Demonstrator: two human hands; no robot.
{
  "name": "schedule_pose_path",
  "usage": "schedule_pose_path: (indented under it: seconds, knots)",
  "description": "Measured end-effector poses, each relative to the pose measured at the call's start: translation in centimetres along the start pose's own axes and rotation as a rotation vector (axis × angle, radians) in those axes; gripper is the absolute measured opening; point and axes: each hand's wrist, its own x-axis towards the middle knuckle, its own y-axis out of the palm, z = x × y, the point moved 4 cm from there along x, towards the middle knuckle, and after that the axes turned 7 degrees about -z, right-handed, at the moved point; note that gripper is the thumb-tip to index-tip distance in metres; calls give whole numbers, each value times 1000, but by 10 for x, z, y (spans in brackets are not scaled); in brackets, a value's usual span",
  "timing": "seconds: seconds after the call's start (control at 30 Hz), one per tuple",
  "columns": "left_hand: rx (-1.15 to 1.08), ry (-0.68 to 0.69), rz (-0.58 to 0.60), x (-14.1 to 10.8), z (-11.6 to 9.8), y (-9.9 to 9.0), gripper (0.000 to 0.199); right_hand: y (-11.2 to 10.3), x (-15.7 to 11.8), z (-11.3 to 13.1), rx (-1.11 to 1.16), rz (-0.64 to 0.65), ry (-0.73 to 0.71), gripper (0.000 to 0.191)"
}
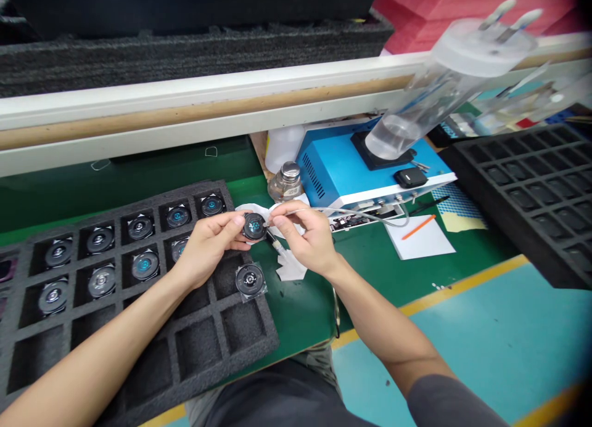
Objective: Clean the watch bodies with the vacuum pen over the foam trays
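My left hand (208, 245) pinches a round black disc (254, 226) at 12 o'clock from my lap, with the fingers pressed on its rim. My right hand (303, 233) has its fingers pressed together on a thin pen tool (276, 244), and the tip sits just beside the disc's edge. This step is work at that edge. A black foam tray (171, 359) with more discs (145, 265) lies on the green bench (370, 260) at 9 o'clock, and a blue box (333, 168) sits at 1 o'clock

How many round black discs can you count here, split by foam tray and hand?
In the foam tray: 10 round black discs
In the left hand: 1 disc
Total: 11, excluding shapes cut off at the left edge
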Motion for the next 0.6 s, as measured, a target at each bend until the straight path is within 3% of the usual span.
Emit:
schedule_pose_path:
  seconds: [0.6]
  knots:
    - [-14,11,14,1,2,-1,45,0,0,-1,-1,-2,-6,7]
